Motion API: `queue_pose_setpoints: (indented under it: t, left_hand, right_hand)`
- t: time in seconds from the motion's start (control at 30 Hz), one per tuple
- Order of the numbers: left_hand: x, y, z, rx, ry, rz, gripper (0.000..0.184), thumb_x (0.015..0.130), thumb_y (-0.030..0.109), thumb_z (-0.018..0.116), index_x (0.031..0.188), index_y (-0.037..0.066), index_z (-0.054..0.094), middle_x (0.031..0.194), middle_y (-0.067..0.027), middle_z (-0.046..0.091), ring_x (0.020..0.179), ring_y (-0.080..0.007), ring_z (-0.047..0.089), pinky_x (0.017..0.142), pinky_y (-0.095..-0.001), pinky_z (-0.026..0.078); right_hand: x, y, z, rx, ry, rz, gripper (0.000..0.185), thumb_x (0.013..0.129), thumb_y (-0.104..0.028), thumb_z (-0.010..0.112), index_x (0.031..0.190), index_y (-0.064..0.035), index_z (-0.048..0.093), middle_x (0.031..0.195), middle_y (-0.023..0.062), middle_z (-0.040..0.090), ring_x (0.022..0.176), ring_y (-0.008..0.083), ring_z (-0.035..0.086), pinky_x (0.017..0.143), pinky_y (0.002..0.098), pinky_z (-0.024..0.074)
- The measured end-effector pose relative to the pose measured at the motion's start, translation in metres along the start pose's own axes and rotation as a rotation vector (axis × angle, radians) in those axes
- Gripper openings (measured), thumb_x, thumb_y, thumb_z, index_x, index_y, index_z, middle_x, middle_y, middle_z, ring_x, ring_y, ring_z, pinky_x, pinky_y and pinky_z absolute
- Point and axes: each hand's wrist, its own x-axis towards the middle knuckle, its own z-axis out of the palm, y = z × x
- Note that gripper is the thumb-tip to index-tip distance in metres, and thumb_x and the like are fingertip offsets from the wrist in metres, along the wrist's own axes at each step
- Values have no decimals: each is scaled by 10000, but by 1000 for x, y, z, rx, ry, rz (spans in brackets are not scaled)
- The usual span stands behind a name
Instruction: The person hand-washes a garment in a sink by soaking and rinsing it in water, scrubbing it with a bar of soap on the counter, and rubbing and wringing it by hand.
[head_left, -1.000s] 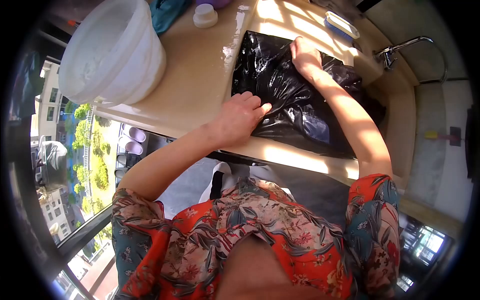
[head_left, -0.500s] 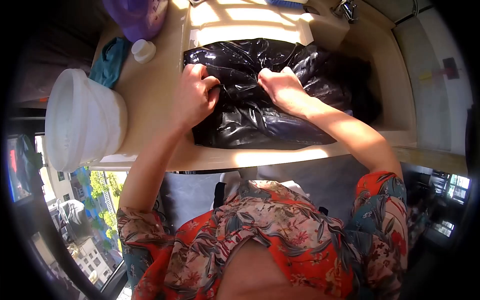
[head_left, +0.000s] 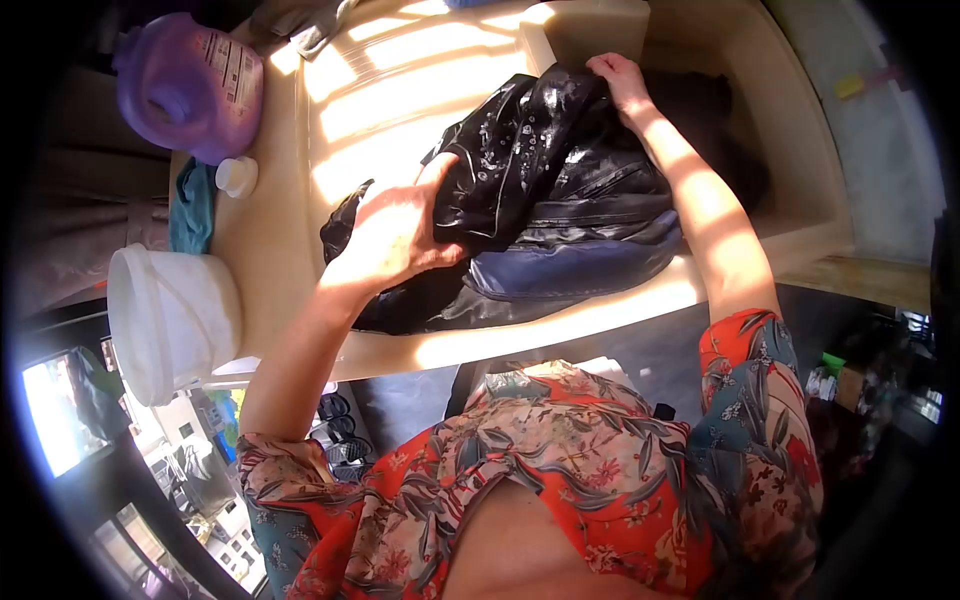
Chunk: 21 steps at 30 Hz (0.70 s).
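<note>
A wet, shiny black garment (head_left: 590, 175) with a dark blue section (head_left: 570, 262) along its near side lies bunched over the wash surface and the sink edge. My left hand (head_left: 395, 230) grips its left part, thumb on the far side and fingers curled into the folds. At the far edge, my right hand (head_left: 622, 82) pinches the cloth, its arm reaching along the garment's right side. Water beads and foam-like spots glisten on the raised fold between my hands. Which kind of garment it is, the folds do not show.
Left of the sunlit ribbed washboard surface (head_left: 360, 125) stand a purple detergent jug (head_left: 190, 90), a white cap (head_left: 236, 177), a teal cloth (head_left: 192, 210) and a white bucket (head_left: 175, 320). A grey cloth (head_left: 322, 25) lies at the back. The sink basin's wall (head_left: 800, 150) rises at right.
My right hand has moved up and right to the far edge, lifting a fold. My left hand has shifted nearer me. The garment has bunched rightward, baring more ribbed surface and the blue section.
</note>
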Motion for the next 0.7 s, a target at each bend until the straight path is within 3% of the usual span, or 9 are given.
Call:
queue_pose_setpoints:
  t: [0.03, 0.07, 0.1, 0.17, 0.33, 0.4, 0.5, 0.57, 0.7]
  left_hand:
    - [7, -4, 6, -53, -8, -44, 669, 587, 215, 753, 1196, 109, 496, 1020, -159, 607, 965, -335, 575, 841, -388, 455]
    - [12, -6, 11, -19, 63, -15, 468, 609, 185, 729, 1043, 84, 586, 877, -147, 636, 846, -315, 616, 759, -374, 482]
    - [18, -5, 5, 61, 113, -31, 431, 616, 170, 723, 1018, 82, 596, 876, -145, 634, 848, -309, 616, 748, -369, 483]
    - [32, -1, -19, 209, 215, -66, 357, 629, 139, 711, 967, 78, 615, 876, -143, 629, 851, -297, 617, 727, -361, 485]
    - [65, -4, -106, 171, 810, 393, 316, 683, 29, 653, 992, 70, 606, 901, -95, 617, 819, -237, 625, 720, -265, 484]
    - [71, -19, -123, 162, 924, 409, 336, 677, 23, 660, 1008, 58, 607, 915, -77, 622, 838, -217, 627, 739, -257, 481]
    - [55, -60, -121, 188, 934, 279, 344, 671, 31, 681, 1008, 38, 610, 917, -80, 624, 850, -206, 623, 767, -266, 476]
    - [35, -89, -80, -22, 848, 265, 356, 629, 80, 728, 967, 71, 617, 857, -77, 600, 795, -239, 615, 717, -278, 474]
    - [-1, -131, 17, 9, 612, -42, 244, 684, 140, 651, 917, 75, 618, 801, -99, 536, 770, -289, 577, 703, -311, 454]
  right_hand:
    - [5, 29, 11, 26, -43, -3, 181, 863, -153, 534, 867, 4, 623, 758, 40, 608, 681, 114, 538, 645, 241, 435]
    - [5, 28, 20, 346, -99, 561, 204, 881, -136, 478, 893, 9, 622, 824, 68, 629, 737, 118, 561, 698, 255, 450]
    - [-17, 9, 23, 366, -216, 500, 259, 900, -160, 431, 883, 16, 620, 828, 77, 631, 748, 119, 560, 694, 263, 452]
    - [-65, -79, -3, -340, -435, 125, 189, 868, -117, 495, 892, 25, 618, 828, 78, 637, 762, 127, 561, 684, 282, 460]
    - [-77, -117, -51, 79, -892, 549, 168, 807, -7, 577, 965, 40, 605, 890, 59, 645, 753, 61, 563, 670, 218, 454]
    - [-92, -157, -50, 334, -948, 420, 143, 828, -20, 559, 949, 36, 608, 854, 31, 634, 704, 33, 538, 624, 193, 431]
    - [-125, -156, -7, -85, -836, -60, 122, 885, -67, 473, 786, -14, 524, 728, 34, 613, 714, 109, 600, 595, 286, 429]
    - [-161, -162, 21, -508, -711, -441, 79, 837, -127, 532, 856, -50, 537, 670, 128, 589, 642, 313, 594, 550, 345, 452]
    - [-140, -150, 75, -647, -497, -757, 79, 750, -163, 582, 767, -89, 603, 635, 87, 603, 567, 281, 608, 533, 396, 487]
